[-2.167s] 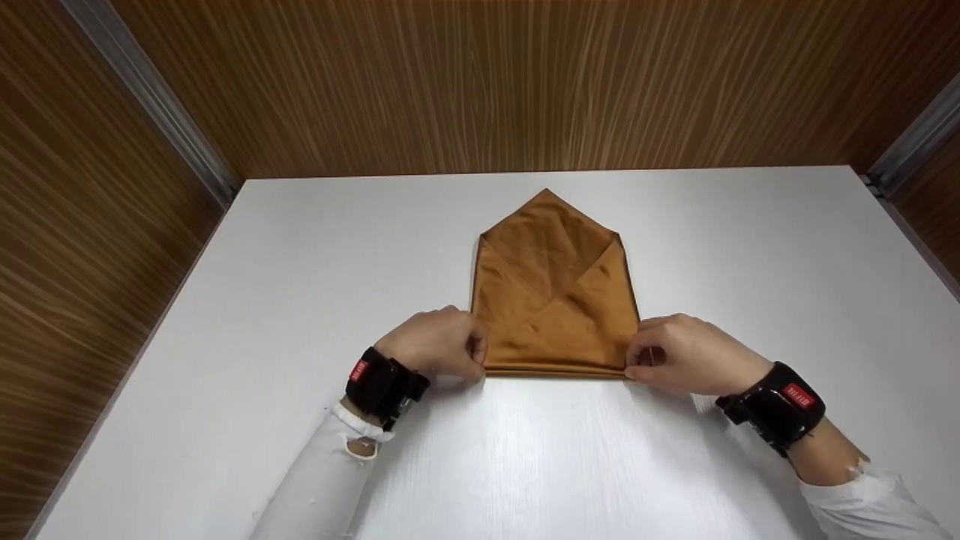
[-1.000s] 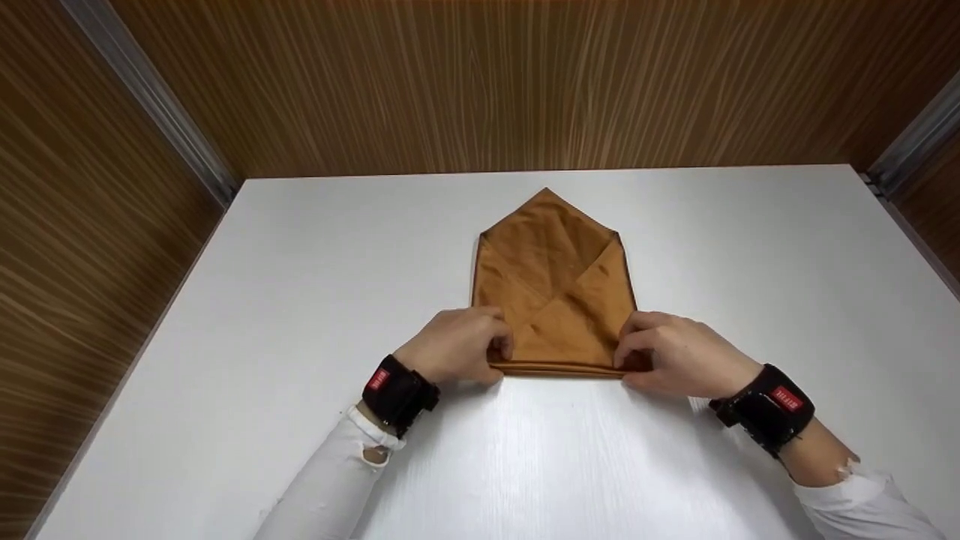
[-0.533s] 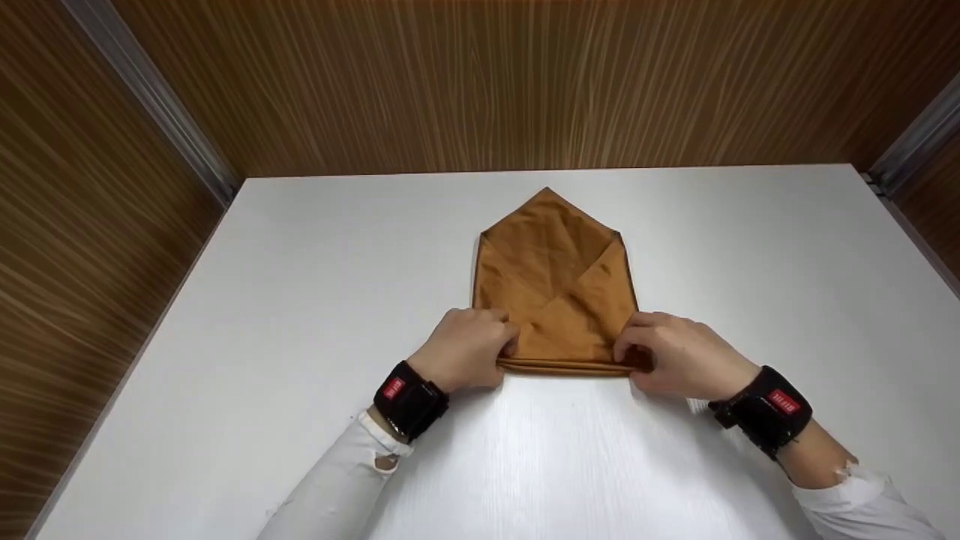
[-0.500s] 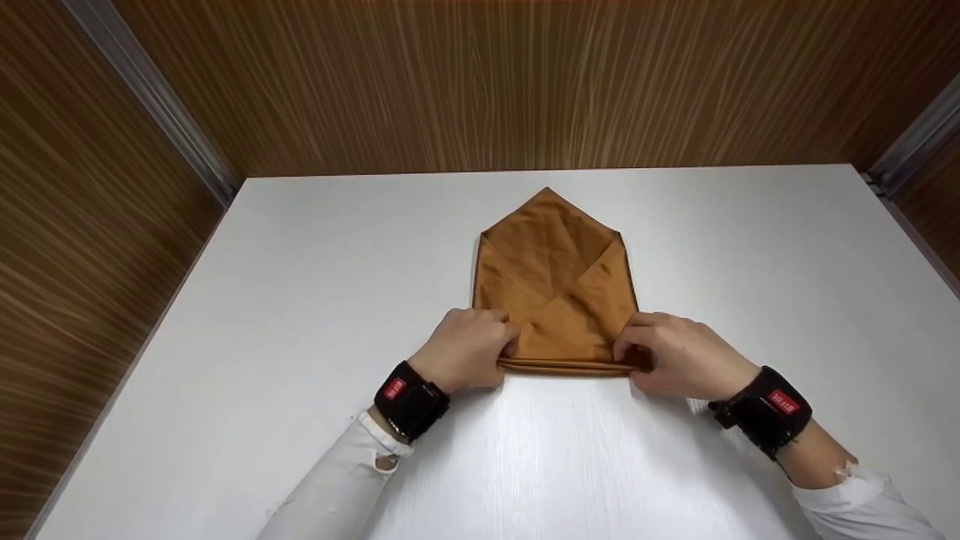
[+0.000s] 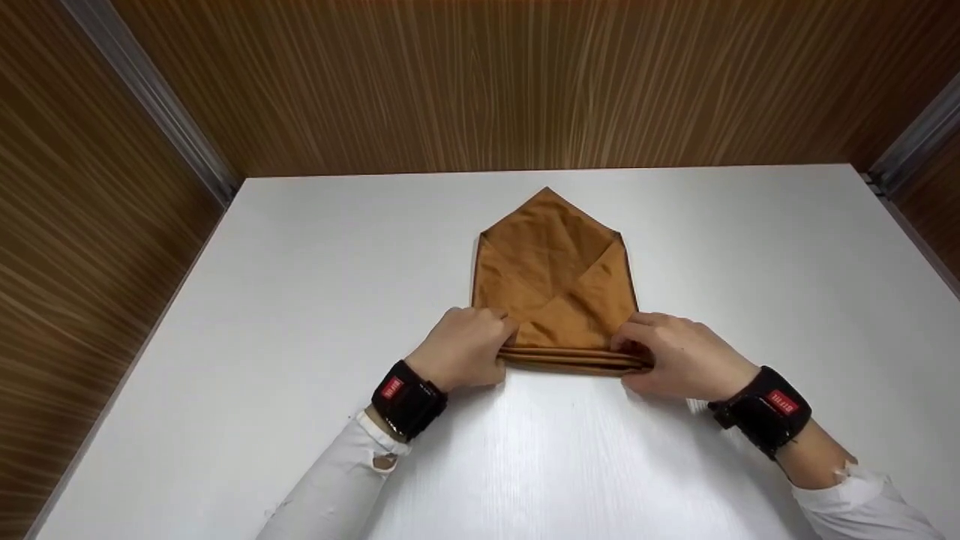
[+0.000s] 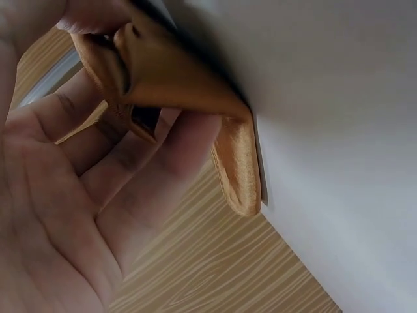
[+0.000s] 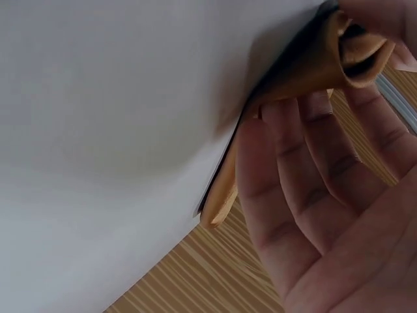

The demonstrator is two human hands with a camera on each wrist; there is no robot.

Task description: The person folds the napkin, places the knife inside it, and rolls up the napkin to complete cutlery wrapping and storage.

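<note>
Roll could easily go crooked here

White table (image 5: 300,315) carries the brown cloth (image 5: 555,270), centre-back; left hand (image 5: 461,349) and right hand (image 5: 679,356) each pinch its rolled near edge, so uneven tension probably skews or loosens it.

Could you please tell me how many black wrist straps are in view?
2. One sits on the left wrist, near the brown cloth's near-left corner; the other on the right wrist, by its near-right corner. None seems hidden.
</note>
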